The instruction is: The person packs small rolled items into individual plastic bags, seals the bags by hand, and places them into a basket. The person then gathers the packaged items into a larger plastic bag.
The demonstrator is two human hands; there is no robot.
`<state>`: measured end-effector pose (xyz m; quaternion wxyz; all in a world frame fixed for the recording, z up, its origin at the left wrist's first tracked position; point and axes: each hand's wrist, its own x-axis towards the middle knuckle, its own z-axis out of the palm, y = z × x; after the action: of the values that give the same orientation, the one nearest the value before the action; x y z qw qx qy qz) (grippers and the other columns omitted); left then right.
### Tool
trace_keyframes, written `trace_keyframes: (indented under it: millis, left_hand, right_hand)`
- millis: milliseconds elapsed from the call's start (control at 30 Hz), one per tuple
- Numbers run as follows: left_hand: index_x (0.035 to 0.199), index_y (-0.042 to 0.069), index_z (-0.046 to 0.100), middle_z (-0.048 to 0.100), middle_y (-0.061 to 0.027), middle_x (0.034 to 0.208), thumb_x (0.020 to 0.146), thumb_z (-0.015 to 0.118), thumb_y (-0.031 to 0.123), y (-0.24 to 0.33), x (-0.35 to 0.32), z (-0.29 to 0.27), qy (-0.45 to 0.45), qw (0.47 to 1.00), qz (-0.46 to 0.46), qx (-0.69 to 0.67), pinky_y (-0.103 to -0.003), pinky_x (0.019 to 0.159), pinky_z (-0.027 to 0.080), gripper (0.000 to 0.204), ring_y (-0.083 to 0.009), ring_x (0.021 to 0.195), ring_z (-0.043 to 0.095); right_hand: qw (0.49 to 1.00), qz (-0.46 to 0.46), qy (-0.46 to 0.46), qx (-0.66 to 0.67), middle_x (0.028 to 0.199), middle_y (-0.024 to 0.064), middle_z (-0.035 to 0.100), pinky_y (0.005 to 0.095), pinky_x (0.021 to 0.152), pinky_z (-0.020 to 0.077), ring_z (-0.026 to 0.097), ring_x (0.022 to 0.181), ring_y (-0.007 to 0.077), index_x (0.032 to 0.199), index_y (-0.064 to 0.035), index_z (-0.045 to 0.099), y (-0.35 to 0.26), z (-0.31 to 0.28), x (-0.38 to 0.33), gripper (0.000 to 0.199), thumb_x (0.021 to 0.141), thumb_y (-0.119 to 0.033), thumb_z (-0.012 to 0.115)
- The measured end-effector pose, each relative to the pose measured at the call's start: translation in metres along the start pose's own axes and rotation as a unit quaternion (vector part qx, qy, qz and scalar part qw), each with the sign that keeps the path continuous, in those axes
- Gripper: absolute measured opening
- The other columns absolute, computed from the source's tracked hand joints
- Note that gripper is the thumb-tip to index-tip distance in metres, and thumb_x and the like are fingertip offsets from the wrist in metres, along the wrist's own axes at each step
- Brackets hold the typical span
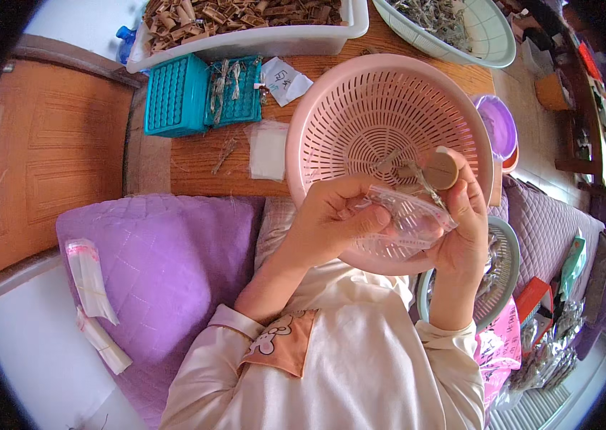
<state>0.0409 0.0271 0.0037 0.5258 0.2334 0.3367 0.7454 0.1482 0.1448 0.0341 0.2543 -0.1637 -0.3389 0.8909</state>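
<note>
Both hands are above the pink basket (317,93). The left hand (342,215) pinches the left edge of the clear bag (412,221), its thumb lying over the near face and its index finger along the upper edge. The bag stretches rightward from that thumb, reaching the palm side of the right hand (466,208). Fingers of the right hand curl around a tan disc (440,170), which sits to the left of its fingertips, just above the bag. A dry sprig (428,188) lies between disc and bag; whether any fingertip grips it, I cannot tell. Beyond the left hand, white sheets (268,152) lie on the table (195,161) beside the basket.
</note>
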Motion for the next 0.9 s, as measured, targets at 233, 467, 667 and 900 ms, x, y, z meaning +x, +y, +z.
trace_keyframes:
  millis: [233,467,667,900]
  left_hand:
    - [0.091,-0.002,0.054,0.058,-0.0039,0.084,0.079,0.06,0.009,0.001,0.0,0.001,0.016,0.998,0.014,0.058,-0.021,0.068,0.045,0.017,-0.0082,0.079,0.054]
    - [0.086,-0.001,0.053,0.058,-0.0029,0.082,0.077,0.061,0.007,0.009,0.002,0.004,0.025,0.998,-0.038,0.051,-0.02,0.067,0.044,0.014,-0.0068,0.076,0.053]
    - [0.085,-0.002,0.053,0.057,-0.0024,0.081,0.077,0.061,0.008,0.011,0.004,0.005,0.027,0.991,-0.078,0.106,-0.02,0.066,0.044,0.015,-0.0065,0.076,0.053]
    - [0.085,-0.002,0.053,0.054,-0.0014,0.08,0.078,0.061,0.009,0.015,0.004,0.006,0.023,0.99,-0.102,0.098,-0.02,0.065,0.043,0.015,-0.0055,0.074,0.051]
  right_hand:
    - [0.997,0.056,0.052,0.024,0.09,0.0093,0.055,0.0129,0.034,0.0328,0.045,0.05,0.0031,0.111,0.0004,0.043,0.009,0.014,-0.004,0.032,0.085,-0.017,0.051]
    - [0.999,0.035,0.009,0.006,0.092,0.0092,0.055,0.014,0.039,0.037,0.048,0.055,0.0044,0.11,0.0011,0.044,0.012,0.01,-0.003,0.031,0.085,-0.016,0.051]
    - [0.996,-0.014,0.031,-0.081,0.096,0.0088,0.056,0.0193,0.067,0.0451,0.054,0.08,0.0096,0.108,0.0025,0.047,0.015,0.009,0.002,0.029,0.085,-0.015,0.052]
    - [0.944,-0.153,0.034,-0.291,0.097,0.0076,0.055,0.0203,0.075,0.041,0.051,0.085,0.01,0.109,0.0043,0.046,0.009,0.005,0.004,0.031,0.086,-0.017,0.051]
